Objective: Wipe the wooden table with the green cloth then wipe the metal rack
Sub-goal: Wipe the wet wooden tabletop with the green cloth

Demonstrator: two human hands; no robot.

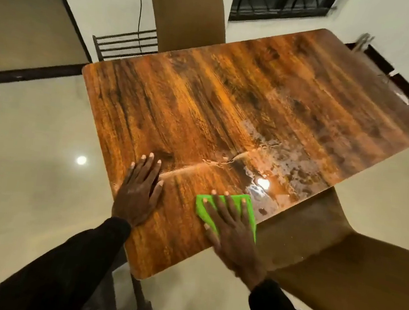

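Note:
The wooden table [229, 102] fills the middle of the view, its top glossy and wet with streaks and droplets on the right half. My right hand [235, 234] lies flat, fingers spread, pressing the folded green cloth [249, 207] onto the table near its front edge. My left hand [138, 193] rests flat on the tabletop near the front left corner, fingers apart, holding nothing. The dark metal rack [124, 43] with horizontal bars stands behind the far left of the table against the wall, partly hidden by a chair.
A brown chair [188, 14] stands at the table's far side. Another brown chair [339, 257] sits at the near right, its back under my right forearm. A barred window [282, 4] is in the far wall. Glossy tiled floor [26, 161] lies to the left.

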